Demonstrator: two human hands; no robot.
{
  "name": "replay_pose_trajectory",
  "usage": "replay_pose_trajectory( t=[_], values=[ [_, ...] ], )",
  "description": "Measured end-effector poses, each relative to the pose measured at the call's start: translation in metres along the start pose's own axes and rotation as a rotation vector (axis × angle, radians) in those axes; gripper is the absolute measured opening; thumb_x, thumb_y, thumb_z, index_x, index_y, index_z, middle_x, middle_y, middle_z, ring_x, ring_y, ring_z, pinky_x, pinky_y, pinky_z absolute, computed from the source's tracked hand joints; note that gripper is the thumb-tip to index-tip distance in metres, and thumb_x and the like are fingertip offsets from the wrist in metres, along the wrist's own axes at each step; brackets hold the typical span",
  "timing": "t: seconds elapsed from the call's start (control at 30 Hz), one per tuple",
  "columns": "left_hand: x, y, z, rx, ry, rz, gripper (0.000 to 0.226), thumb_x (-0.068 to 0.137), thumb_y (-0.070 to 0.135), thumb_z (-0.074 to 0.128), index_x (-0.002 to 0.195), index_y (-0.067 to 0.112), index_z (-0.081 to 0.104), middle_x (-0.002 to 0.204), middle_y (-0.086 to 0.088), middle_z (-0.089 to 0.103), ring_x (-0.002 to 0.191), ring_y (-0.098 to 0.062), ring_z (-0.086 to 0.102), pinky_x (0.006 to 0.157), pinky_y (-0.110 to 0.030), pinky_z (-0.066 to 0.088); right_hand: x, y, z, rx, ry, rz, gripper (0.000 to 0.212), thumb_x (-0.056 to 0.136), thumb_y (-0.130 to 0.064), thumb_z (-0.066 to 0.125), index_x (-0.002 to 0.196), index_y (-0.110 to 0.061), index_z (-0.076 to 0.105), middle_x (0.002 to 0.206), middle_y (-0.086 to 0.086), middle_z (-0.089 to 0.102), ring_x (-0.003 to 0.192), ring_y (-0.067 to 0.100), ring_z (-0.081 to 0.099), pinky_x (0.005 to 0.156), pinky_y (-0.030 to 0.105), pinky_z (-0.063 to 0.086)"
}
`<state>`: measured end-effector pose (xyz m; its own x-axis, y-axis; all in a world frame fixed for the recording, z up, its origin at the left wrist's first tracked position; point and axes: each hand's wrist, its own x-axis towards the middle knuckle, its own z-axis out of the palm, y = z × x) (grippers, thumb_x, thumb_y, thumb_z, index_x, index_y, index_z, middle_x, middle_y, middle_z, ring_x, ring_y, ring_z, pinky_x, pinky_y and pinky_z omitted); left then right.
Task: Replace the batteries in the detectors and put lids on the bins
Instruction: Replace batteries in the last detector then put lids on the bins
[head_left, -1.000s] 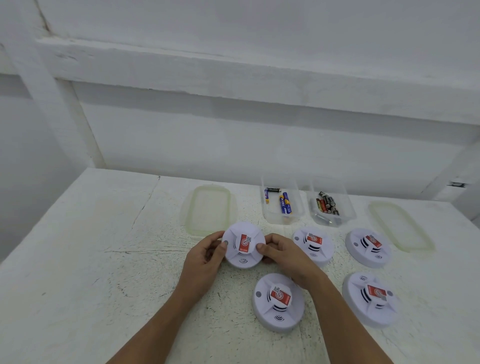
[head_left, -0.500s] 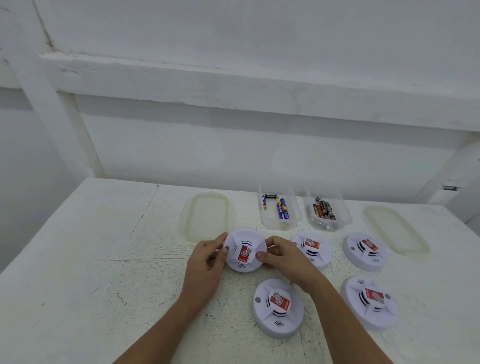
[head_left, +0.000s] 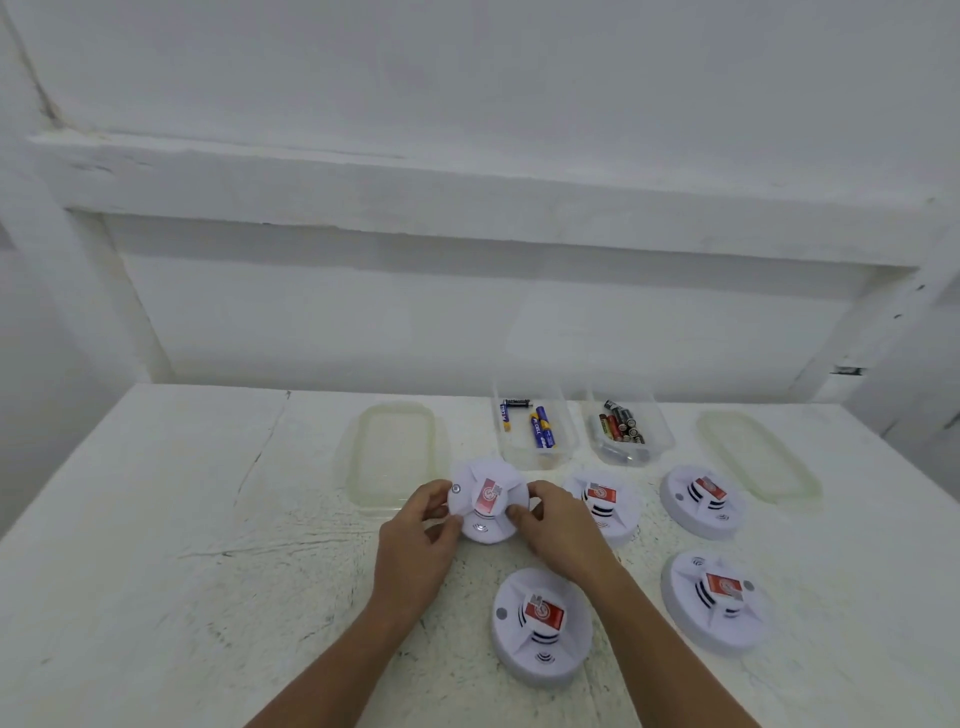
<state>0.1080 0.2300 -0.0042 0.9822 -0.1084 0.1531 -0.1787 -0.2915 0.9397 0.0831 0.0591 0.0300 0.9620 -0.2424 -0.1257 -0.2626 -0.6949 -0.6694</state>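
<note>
A round white detector (head_left: 487, 499) with a red label is tilted up off the white table, its face toward me. My left hand (head_left: 421, 530) grips its left rim and my right hand (head_left: 558, 525) grips its right rim. Several more detectors lie flat: one in front (head_left: 541, 626), one behind my right hand (head_left: 605, 501), one at the back right (head_left: 701, 499) and one at the front right (head_left: 716, 597). Behind them stand two clear bins, the left bin (head_left: 535, 457) with blue batteries and the right bin (head_left: 631, 454) with dark and red batteries.
A translucent lid (head_left: 397, 457) lies left of the bins and a second lid (head_left: 758, 457) lies to their right. The white table (head_left: 156, 519) ends at a white wall behind, with a ledge above.
Both hands have turned the held detector a little, so its small button now shows at the upper left. The camera has tipped down slightly.
</note>
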Motion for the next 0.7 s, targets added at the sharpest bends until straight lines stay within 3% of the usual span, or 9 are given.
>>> replay_pose_trajectory(
  t=[0.1, 0.27, 0.4, 0.57, 0.63, 0.7],
  values=[
    [0.002, 0.000, 0.000, 0.030, -0.014, 0.001, 0.030, 0.085, 0.008, 0.068, 0.108, 0.026, 0.063, 0.100, 0.018, 0.067, 0.090, 0.013, 0.061, 0.073, -0.002, 0.047, 0.001, -0.001, 0.003, -0.047, 0.008, 0.016, 0.024, 0.096, -0.033, 0.050, 0.109, -0.014, 0.057, 0.091, -0.003, 0.058, 0.081, 0.014, 0.054, 0.061, 0.021, 0.036],
    [0.004, 0.000, 0.002, 0.156, -0.029, 0.019, 0.012, 0.087, 0.015, 0.066, 0.097, 0.022, 0.069, 0.090, 0.012, 0.070, 0.083, 0.003, 0.063, 0.071, -0.005, 0.045, 0.006, -0.001, 0.010, -0.131, 0.013, 0.056, 0.024, 0.096, -0.031, 0.046, 0.098, -0.010, 0.058, 0.094, 0.005, 0.061, 0.084, 0.019, 0.055, 0.066, 0.027, 0.037],
    [0.005, -0.002, 0.002, 0.163, -0.043, 0.034, 0.012, 0.088, 0.017, 0.065, 0.098, 0.023, 0.070, 0.084, 0.011, 0.069, 0.079, -0.002, 0.064, 0.072, -0.015, 0.049, 0.005, -0.004, 0.011, -0.154, 0.020, 0.061, 0.020, 0.094, -0.028, 0.045, 0.082, -0.013, 0.048, 0.077, -0.001, 0.051, 0.074, 0.017, 0.049, 0.053, 0.021, 0.028],
    [0.003, -0.002, 0.000, 0.132, -0.075, 0.027, 0.026, 0.088, 0.015, 0.064, 0.112, 0.023, 0.065, 0.091, 0.008, 0.066, 0.084, -0.003, 0.062, 0.069, -0.005, 0.045, 0.004, -0.006, 0.009, -0.144, 0.028, 0.062, 0.020, 0.095, -0.028, 0.045, 0.080, -0.015, 0.046, 0.076, 0.000, 0.051, 0.075, 0.018, 0.050, 0.052, 0.021, 0.028],
    [0.002, 0.000, -0.001, 0.150, -0.086, 0.049, 0.028, 0.088, 0.016, 0.063, 0.114, 0.026, 0.059, 0.096, 0.008, 0.062, 0.086, -0.002, 0.060, 0.067, -0.004, 0.045, 0.002, -0.011, 0.007, -0.140, 0.024, 0.064, 0.016, 0.096, -0.027, 0.043, 0.091, -0.014, 0.051, 0.086, 0.002, 0.056, 0.082, 0.020, 0.052, 0.058, 0.023, 0.032],
    [0.001, 0.000, -0.002, 0.180, -0.080, 0.069, 0.023, 0.087, 0.015, 0.063, 0.105, 0.026, 0.053, 0.096, 0.006, 0.055, 0.084, -0.002, 0.057, 0.066, -0.004, 0.044, -0.002, -0.016, 0.004, -0.135, 0.023, 0.065, 0.027, 0.097, -0.025, 0.042, 0.118, -0.010, 0.052, 0.109, 0.009, 0.061, 0.096, 0.021, 0.056, 0.071, 0.026, 0.038]
  ],
)
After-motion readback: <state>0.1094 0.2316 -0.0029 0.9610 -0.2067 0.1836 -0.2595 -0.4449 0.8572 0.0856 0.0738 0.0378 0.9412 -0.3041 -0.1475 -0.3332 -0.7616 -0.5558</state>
